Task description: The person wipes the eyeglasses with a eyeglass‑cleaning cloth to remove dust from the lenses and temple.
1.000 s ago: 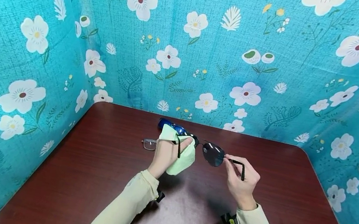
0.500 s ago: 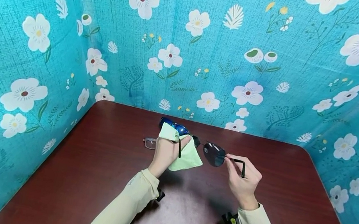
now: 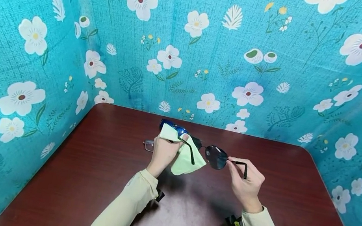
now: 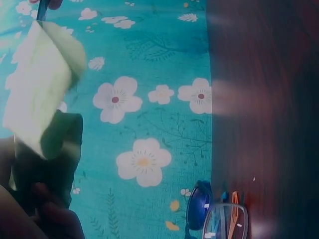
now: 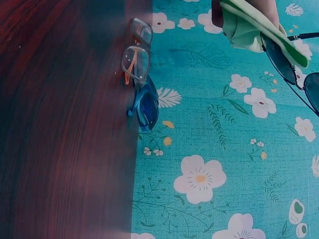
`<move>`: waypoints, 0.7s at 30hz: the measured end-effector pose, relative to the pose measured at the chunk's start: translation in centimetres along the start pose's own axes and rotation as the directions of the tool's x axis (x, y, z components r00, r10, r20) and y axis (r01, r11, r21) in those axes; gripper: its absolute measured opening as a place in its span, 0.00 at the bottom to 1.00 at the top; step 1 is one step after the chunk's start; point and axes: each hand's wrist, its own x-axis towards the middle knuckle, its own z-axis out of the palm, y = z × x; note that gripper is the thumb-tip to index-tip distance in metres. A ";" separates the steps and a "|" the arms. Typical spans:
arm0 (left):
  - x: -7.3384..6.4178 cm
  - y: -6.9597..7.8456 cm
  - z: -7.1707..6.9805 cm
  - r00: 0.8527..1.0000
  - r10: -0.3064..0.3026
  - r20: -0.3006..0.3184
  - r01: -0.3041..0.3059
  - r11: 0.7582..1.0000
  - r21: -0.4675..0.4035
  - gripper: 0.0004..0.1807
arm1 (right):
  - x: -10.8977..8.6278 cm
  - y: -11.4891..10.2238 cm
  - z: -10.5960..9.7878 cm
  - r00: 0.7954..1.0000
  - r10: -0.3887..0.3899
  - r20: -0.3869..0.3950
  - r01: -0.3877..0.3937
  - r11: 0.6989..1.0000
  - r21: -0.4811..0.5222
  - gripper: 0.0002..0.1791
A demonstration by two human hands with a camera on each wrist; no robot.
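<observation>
A pair of dark sunglasses (image 3: 215, 158) is held up in the air over the tabletop (image 3: 103, 172), between the two hands. One end is pinched by the grip of the right hand (image 3: 247, 183), with finger and thumb pressed together near where the black side arm starts. At the other end, a soft green cloth (image 3: 182, 166) is held by the left hand (image 3: 164, 154), with its fingers bent around it. The lens on that side is touched by the cloth and partly hidden, so how much of it is covered cannot be told. A loose corner of the cloth is left hanging down.

Farther back, blue sunglasses (image 3: 181, 131) and clear glasses (image 5: 135, 62) are laid on the tabletop, close to each other; neither pair is held.

It seems that a lens is being wiped. For the next move, the sunglasses should be kept steady by the right hand while the cloth is rubbed gently over the lens. If it is pushed too hard, the thin frame could be bent.
</observation>
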 end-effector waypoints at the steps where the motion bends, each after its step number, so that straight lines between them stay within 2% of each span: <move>1: 0.0 0.1 0.0 1.000 -0.010 0.002 0.011 1.000 -0.004 0.23 | 0.0 0.0 0.0 1.000 -0.001 -0.002 0.001 1.000 0.004 0.04; 7: -0.5 0.7 0.2 0.999 0.003 0.049 -0.005 0.999 0.039 0.25 | 0.2 -0.3 0.3 1.000 -0.012 0.027 0.012 1.000 0.008 0.04; 12: -0.6 0.7 0.4 1.000 0.005 0.031 -0.007 0.997 0.081 0.25 | 0.2 -0.5 0.2 0.999 -0.019 0.037 0.019 1.000 -0.015 0.03; 17: -0.5 0.3 0.2 0.999 0.031 0.027 -0.031 0.999 0.029 0.21 | 0.2 -0.4 0.0 1.000 -0.003 0.009 0.004 0.998 -0.059 0.03; 21: -0.5 -0.1 -0.4 0.994 0.048 0.095 -0.048 0.999 -0.002 0.21 | 0.2 -0.2 -0.2 0.999 0.044 -0.013 -0.045 0.994 -0.099 0.04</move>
